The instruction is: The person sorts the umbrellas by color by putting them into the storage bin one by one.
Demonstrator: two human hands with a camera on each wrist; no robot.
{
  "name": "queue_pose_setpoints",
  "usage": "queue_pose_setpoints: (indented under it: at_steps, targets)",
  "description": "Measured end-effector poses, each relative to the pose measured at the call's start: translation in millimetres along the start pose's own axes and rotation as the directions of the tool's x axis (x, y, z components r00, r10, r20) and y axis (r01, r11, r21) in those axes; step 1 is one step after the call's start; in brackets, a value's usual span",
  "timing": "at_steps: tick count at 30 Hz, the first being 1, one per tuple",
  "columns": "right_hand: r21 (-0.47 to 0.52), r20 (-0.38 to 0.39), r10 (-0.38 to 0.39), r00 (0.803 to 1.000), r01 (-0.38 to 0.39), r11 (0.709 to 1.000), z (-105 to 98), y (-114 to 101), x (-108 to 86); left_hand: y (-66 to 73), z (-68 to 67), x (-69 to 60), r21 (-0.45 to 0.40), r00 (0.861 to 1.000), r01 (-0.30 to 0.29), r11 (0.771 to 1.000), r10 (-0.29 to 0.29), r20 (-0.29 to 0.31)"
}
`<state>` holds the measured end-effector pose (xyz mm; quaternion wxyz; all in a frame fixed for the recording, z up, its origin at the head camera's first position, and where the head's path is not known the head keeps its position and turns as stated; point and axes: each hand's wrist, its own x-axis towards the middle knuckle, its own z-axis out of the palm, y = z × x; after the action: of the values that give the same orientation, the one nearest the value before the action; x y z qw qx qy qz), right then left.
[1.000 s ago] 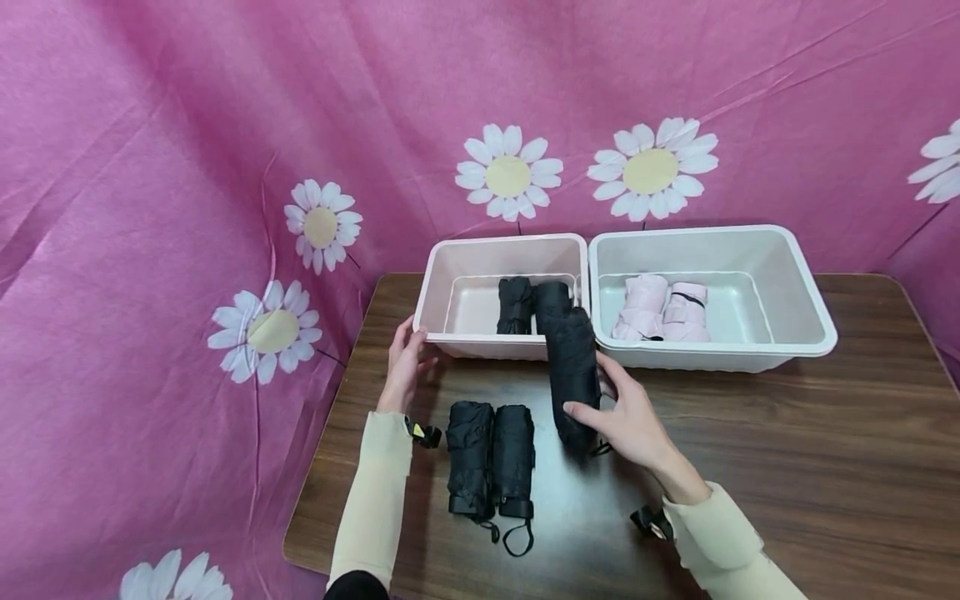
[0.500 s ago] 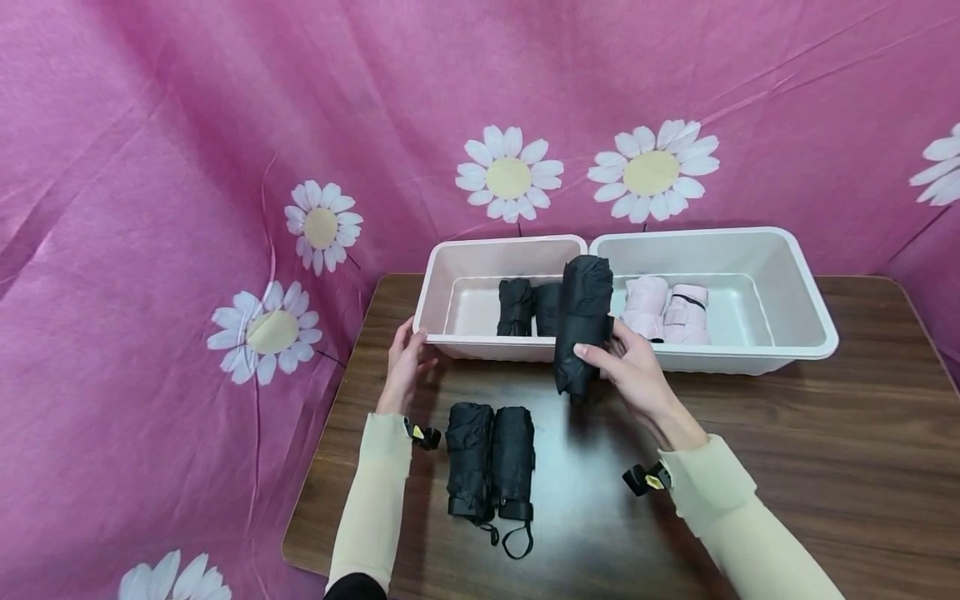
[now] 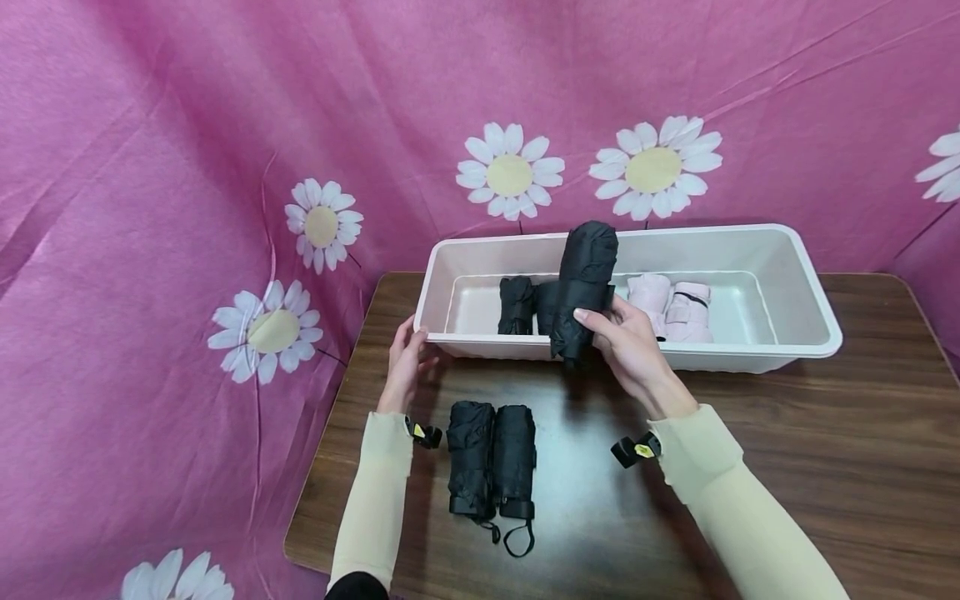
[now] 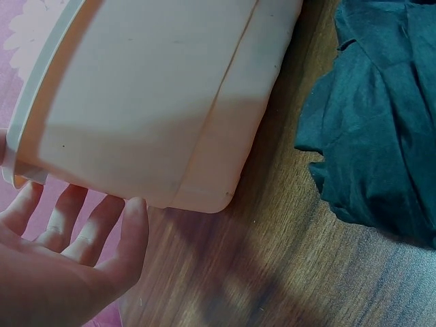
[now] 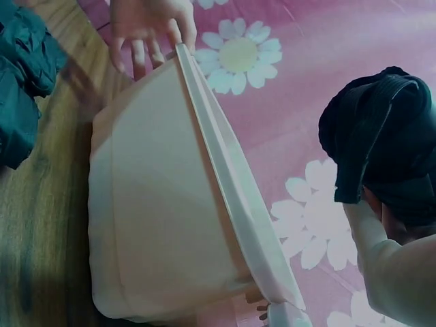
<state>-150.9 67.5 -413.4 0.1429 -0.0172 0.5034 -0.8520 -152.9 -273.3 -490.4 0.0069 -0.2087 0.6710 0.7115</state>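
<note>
A folded black umbrella (image 3: 587, 271) tilts above the front rim of the left white bin (image 3: 480, 343), its upper end toward the back. My right hand (image 3: 632, 350) grips it from the right, thumb across its near side; its wrist strap shows in the right wrist view. At the left bin's front left corner, my left hand (image 3: 405, 367) holds the rim, its fingers (image 4: 129, 238) against the outer wall. Inside that bin lie a black umbrella (image 3: 516, 306) and another dark one (image 3: 546, 308) partly hidden by the held umbrella. Two more black umbrellas (image 3: 470, 458) lie side by side on the table.
The right white bin (image 3: 765, 354) stands against the left one and holds two folded pink umbrellas (image 3: 687, 312). Both bins stand along the back of the wooden table (image 3: 885, 433), before a pink cloth (image 3: 390, 100) with daisies.
My right hand has lifted the black umbrella up and back from the near side of the bin to above its rim, over the bins' junction. My left hand stays at the corner.
</note>
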Motion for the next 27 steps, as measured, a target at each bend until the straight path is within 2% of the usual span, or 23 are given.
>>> queue_pose_setpoints:
  at_steps: [11, 14, 18, 27]
  targets:
    - [-0.004, -0.003, -0.021, 1.0, 0.021, 1.0, 8, 7, 21.4, -1.8, 0.2, 1.4, -0.004, 1.0, -0.008, 1.0, 0.008, -0.023]
    - [-0.01, -0.028, -0.023, 0.999, 0.022, 1.0, 12, 11, 27.2, -2.2, 0.2, 2.0, 0.0, 1.0, 0.004, 1.0, -0.004, -0.03]
    - [-0.001, -0.041, 0.008, 0.999, -0.008, 1.0, 18, 14, 34.2, -1.8, 0.6, 1.6, 0.003, 0.999, 0.016, 1.0, -0.016, -0.034]
    - [-0.018, -0.01, 0.063, 0.998, -0.064, 0.998, 28, 14, 46.4, -0.5, 2.6, -1.1, 0.0, 0.999, -0.009, 1.0, 0.009, -0.035]
